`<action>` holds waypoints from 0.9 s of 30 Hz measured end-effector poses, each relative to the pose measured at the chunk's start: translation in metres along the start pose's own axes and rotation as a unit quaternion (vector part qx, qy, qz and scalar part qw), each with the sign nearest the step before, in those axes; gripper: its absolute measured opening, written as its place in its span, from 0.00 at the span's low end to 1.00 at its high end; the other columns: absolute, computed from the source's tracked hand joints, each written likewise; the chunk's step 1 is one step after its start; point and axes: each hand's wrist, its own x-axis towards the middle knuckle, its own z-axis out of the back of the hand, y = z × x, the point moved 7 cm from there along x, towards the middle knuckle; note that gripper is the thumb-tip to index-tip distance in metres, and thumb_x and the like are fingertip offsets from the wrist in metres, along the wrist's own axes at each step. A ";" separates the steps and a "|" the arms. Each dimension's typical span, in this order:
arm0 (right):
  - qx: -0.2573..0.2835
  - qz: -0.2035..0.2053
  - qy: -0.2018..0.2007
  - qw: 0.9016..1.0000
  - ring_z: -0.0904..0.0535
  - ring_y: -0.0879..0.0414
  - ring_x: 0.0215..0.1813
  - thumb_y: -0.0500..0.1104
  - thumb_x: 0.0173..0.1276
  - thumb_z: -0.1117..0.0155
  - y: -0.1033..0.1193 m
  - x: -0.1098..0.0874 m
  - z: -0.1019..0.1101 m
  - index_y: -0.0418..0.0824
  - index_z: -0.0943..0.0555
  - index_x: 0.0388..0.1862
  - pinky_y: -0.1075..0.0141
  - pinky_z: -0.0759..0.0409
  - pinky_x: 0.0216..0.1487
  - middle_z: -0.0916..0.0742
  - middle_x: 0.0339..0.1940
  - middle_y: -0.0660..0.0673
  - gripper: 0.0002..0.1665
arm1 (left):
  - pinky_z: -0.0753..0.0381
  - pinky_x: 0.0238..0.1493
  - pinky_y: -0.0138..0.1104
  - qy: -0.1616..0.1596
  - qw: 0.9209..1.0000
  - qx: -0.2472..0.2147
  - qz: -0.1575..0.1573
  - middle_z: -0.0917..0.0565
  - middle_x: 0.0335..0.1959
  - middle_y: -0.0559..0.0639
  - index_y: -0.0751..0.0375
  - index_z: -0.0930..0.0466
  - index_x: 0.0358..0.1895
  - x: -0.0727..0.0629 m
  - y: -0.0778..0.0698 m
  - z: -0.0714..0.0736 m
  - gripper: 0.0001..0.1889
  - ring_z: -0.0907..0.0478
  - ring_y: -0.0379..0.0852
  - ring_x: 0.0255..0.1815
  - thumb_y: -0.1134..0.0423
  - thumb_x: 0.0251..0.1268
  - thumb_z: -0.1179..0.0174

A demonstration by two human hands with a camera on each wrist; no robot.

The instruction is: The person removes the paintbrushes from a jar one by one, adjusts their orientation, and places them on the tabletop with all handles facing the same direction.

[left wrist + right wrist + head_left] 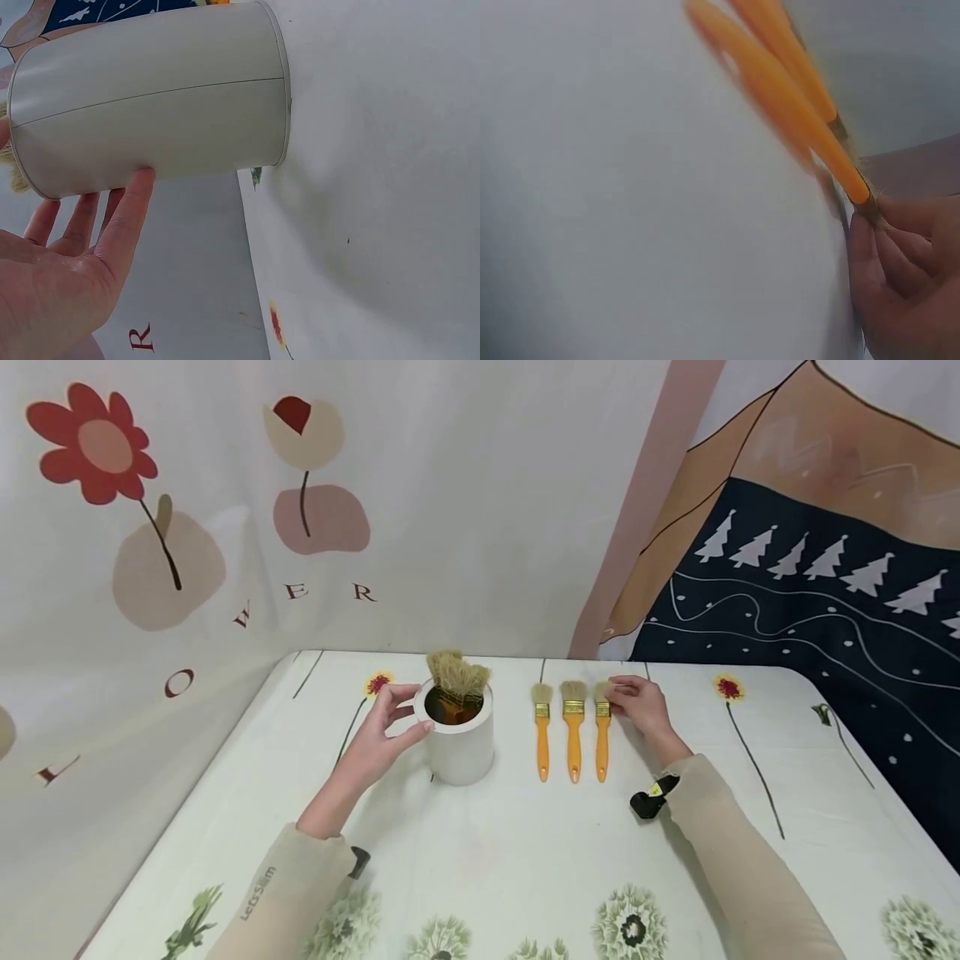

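My left hand (375,739) holds the side of a white can (461,756), thumb at the rim and fingers along the wall, as the left wrist view also shows. Several paintbrushes (460,677) stand in the can, bristles up; their lower parts are hidden inside. To the right, three orange-handled paintbrushes lie in a row, bristles away from me: a left one (542,735), a wider middle one (573,731) and a right one (602,743). At the bristle end of the right paintbrush, my right hand (641,703) pinches it between thumb and fingers.
A white cloth with printed flowers covers the table (495,877). Behind it hangs a pale printed curtain (480,510), with a dark section (750,610) at the right. Each sleeve has a dark wrist device, the right one (648,802) more visible.
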 end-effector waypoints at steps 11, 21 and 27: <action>-0.036 0.009 -0.019 0.999 0.18 0.55 0.50 0.37 0.72 0.39 0.001 -0.002 -0.002 0.33 0.26 0.65 0.81 0.18 0.39 0.18 0.60 0.32 0.24 | 0.29 0.69 0.59 -0.001 1.000 0.001 0.000 0.33 0.72 0.61 0.65 0.40 0.68 0.000 -0.001 0.000 0.28 0.33 0.63 0.72 0.67 0.69 0.39; -0.045 0.001 -0.020 0.999 0.20 0.44 0.61 0.38 0.74 0.42 0.005 -0.008 0.004 0.35 0.25 0.66 0.65 0.16 0.58 0.20 0.65 0.35 0.23 | 0.30 0.69 0.59 -0.003 1.000 -0.002 -0.002 0.33 0.72 0.61 0.64 0.40 0.68 -0.001 -0.002 0.000 0.29 0.33 0.63 0.72 0.67 0.69 0.39; -0.044 0.002 -0.026 0.999 0.21 0.44 0.64 0.40 0.75 0.42 0.007 -0.012 0.008 0.36 0.25 0.66 0.61 0.18 0.63 0.21 0.67 0.36 0.23 | 0.30 0.69 0.58 -0.002 1.000 -0.004 -0.003 0.34 0.73 0.61 0.64 0.40 0.69 -0.001 -0.001 0.001 0.29 0.33 0.63 0.72 0.67 0.69 0.39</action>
